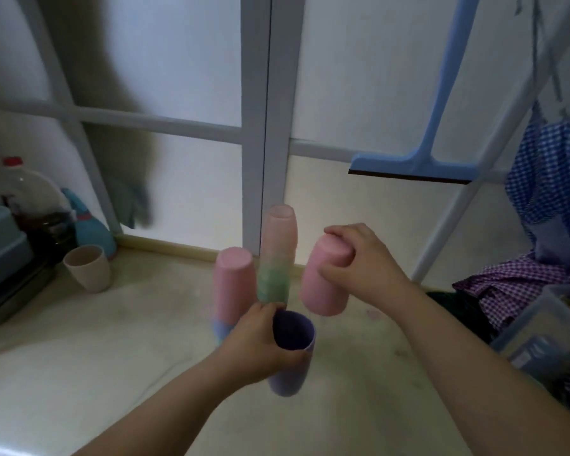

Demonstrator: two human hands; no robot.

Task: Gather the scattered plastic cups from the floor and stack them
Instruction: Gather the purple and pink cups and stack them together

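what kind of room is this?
Probably a home utility or laundry corner, on the floor by frosted sliding doors. A blue squeegee hangs on a rack with checked cloths, and a large bottle stands at the left.

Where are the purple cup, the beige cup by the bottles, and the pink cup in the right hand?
purple cup [293, 330]: head view, inside of its open mouth.
beige cup [91, 273]: head view, outer side wall.
pink cup [323, 284]: head view, side wall below the fingers.
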